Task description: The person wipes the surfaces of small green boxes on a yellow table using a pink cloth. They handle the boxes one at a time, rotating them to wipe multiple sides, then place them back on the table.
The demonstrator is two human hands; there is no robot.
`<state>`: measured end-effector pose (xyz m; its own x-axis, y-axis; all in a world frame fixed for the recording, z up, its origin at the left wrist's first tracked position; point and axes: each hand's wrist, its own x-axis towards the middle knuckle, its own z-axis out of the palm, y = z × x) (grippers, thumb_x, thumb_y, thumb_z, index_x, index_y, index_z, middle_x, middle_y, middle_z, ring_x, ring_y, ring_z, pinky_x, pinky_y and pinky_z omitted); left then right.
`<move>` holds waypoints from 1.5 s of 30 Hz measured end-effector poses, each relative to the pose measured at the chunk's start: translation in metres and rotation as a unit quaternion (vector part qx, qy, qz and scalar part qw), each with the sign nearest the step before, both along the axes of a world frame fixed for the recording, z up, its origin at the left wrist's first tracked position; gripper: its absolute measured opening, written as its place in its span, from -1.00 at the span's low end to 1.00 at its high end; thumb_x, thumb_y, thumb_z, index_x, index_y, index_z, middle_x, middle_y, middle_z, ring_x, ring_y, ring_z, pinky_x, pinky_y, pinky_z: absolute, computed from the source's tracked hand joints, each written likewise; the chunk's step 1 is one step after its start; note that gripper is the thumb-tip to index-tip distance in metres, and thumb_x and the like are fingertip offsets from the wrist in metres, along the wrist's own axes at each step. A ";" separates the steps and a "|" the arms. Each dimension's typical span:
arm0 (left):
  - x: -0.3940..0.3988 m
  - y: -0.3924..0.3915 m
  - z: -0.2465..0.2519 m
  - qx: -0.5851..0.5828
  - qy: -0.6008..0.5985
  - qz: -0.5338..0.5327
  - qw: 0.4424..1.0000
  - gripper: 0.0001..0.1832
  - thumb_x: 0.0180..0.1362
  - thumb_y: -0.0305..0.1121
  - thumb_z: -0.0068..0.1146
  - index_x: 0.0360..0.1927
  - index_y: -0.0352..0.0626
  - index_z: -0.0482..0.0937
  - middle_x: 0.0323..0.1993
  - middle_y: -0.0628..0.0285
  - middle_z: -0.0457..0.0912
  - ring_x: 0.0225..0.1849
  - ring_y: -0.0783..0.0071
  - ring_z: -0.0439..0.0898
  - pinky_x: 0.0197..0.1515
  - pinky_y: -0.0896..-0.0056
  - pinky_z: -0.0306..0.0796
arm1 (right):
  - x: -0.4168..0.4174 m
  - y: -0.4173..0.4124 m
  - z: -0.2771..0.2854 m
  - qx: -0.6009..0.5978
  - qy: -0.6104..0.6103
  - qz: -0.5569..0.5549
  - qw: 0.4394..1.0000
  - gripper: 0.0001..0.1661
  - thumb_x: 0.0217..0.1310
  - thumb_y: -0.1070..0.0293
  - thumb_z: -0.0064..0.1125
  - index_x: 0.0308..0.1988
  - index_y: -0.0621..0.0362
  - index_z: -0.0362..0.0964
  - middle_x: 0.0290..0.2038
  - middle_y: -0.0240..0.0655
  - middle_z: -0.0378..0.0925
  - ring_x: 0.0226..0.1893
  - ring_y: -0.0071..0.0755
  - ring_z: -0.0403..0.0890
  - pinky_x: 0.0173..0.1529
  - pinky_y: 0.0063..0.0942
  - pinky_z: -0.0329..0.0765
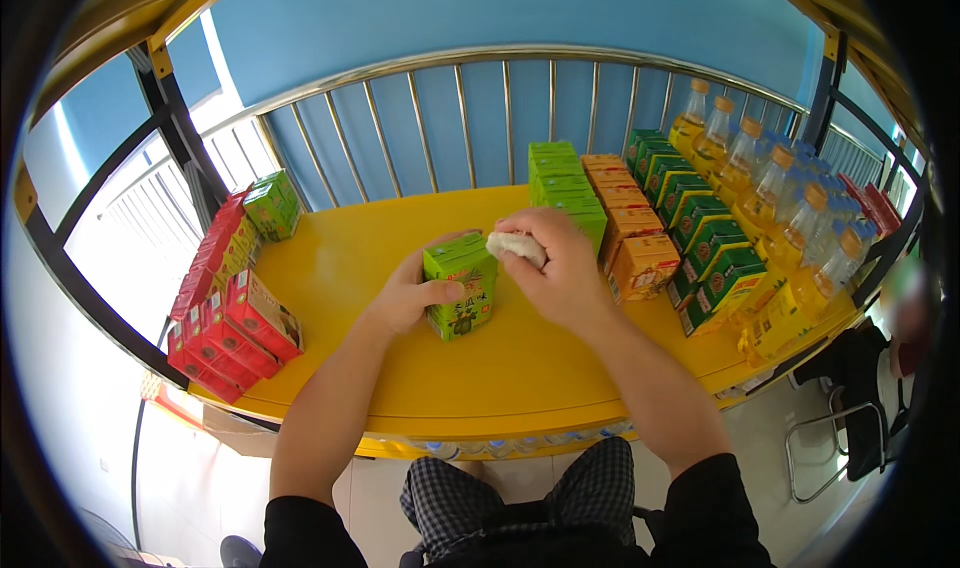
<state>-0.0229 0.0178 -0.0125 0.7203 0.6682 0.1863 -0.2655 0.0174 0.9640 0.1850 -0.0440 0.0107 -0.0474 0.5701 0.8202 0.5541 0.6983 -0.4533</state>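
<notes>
My left hand (420, 289) grips a green drink carton (461, 290) by its side, the thumb across its front, above the yellow shelf (360, 268). The carton bears a picture and writing. Close by its upper right edge, my right hand (559, 268) pinches a folded white cloth (517, 249) between thumb and fingers. Whether the cloth touches the carton, I cannot tell. Behind my right hand stands a row of similar green cartons (566, 193).
Orange cartons (646, 268), dark green cartons (724, 286) and yellow drink bottles (791, 313) line the right side. Red cartons (259, 316) and green ones (271, 206) stand left. A metal railing (506, 125) runs behind the shelf. A person (862, 388) sits at far right.
</notes>
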 end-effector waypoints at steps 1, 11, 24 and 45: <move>0.000 0.001 -0.001 -0.005 -0.012 -0.008 1.000 -0.14 -0.05 -0.27 0.28 0.36 -0.24 0.19 0.16 0.11 0.44 0.16 0.26 0.45 0.19 0.22 0.34 | -0.002 0.001 -0.002 0.028 0.004 0.010 1.000 -0.70 0.02 0.57 0.25 -0.17 0.17 0.47 -0.21 -0.24 0.57 -0.20 -0.20 0.59 -0.11 -0.40 0.51; 0.010 0.001 -0.009 -0.099 -0.087 -0.034 0.991 -0.19 0.28 0.32 -0.33 0.35 -0.13 0.19 0.22 0.12 0.39 0.24 0.19 0.41 0.25 0.07 0.33 | -0.019 -0.001 -0.008 0.105 -0.006 -0.002 0.994 -0.63 -0.11 0.61 0.27 -0.20 0.18 0.43 -0.12 -0.23 0.52 -0.11 -0.02 0.51 -0.05 -0.23 0.48; 0.012 -0.001 -0.004 -0.134 -0.067 -0.006 0.989 -0.27 0.37 0.25 -0.54 0.28 -0.10 0.31 0.09 0.19 0.48 0.14 0.30 0.47 0.18 0.24 0.37 | -0.047 -0.007 -0.002 0.192 -0.106 0.102 0.970 -0.61 -0.17 0.63 0.30 -0.21 0.19 0.50 -0.08 -0.25 0.52 -0.07 -0.07 0.54 0.03 -0.23 0.52; 0.013 0.001 -0.006 -0.187 -0.093 0.038 0.977 -0.33 0.32 0.17 -0.21 0.22 -0.20 0.36 0.08 0.13 0.52 0.09 0.28 0.51 0.15 0.20 0.40 | -0.042 -0.006 -0.007 0.136 -0.114 0.066 0.982 -0.62 -0.18 0.60 0.26 -0.23 0.12 0.46 -0.14 -0.31 0.51 -0.11 -0.11 0.53 -0.05 -0.27 0.52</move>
<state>-0.0103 0.0186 -0.0182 0.6425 0.7651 0.0417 -0.4502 0.3329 0.8286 0.1432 -0.0496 0.0038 -0.3073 0.3072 0.9007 0.5154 0.8494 -0.1138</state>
